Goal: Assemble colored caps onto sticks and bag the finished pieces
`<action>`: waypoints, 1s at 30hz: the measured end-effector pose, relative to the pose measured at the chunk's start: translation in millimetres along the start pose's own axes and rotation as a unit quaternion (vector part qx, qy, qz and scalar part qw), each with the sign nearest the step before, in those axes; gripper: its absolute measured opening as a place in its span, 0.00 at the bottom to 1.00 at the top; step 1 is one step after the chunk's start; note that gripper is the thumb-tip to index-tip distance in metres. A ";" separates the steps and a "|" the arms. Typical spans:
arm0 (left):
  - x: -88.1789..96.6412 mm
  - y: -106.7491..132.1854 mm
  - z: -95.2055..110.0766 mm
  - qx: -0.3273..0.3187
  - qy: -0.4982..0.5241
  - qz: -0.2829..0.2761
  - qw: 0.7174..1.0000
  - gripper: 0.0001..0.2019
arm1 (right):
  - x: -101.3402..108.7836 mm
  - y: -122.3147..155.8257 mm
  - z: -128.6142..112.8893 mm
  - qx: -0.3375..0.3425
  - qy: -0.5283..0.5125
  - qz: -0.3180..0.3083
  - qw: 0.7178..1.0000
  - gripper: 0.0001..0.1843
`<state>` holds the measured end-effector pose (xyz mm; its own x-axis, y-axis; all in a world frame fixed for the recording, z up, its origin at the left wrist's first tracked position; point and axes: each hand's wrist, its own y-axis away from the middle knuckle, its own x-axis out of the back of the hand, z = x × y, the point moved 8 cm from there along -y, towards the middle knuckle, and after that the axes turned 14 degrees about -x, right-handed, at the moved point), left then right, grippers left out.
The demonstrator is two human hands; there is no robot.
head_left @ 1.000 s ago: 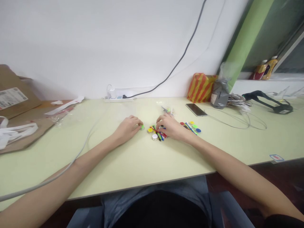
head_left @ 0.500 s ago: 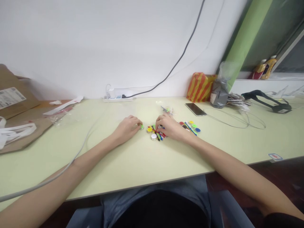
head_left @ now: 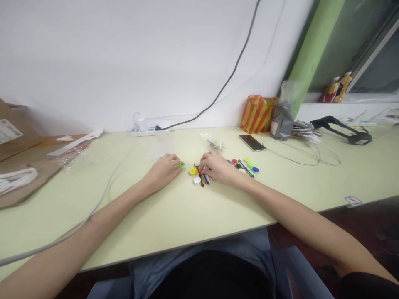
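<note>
Left hand pinches a small green disc. Right hand curls over crossed coloured sticks, grip indeterminate. Loose coloured caps remain to the right.

Left hand, fingertips curled at a small green round cap. Right hand, fingers on a crossed bundle of red, blue and black strips, with a yellow round cap and a white round cap just beside it.

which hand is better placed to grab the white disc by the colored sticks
Probably the right hand: its fingers are on the colored sticks, just above the white disc, while the left hand sits farther off at a green piece.
</note>
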<state>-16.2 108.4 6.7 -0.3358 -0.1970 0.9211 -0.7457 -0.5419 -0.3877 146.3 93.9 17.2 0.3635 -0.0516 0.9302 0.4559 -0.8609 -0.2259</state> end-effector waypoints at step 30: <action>7.5 2.1 4.0 0.049 0.019 0.016 0.999 0.08 | 8.0 -4.5 0.5 -0.034 -0.009 0.056 0.998 0.07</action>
<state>-18.1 102.5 13.0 -0.3807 -0.1851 0.9060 -0.6758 -0.6130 -0.4093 147.6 97.6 25.5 0.4246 -0.1403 0.8944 0.3562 -0.8824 -0.3075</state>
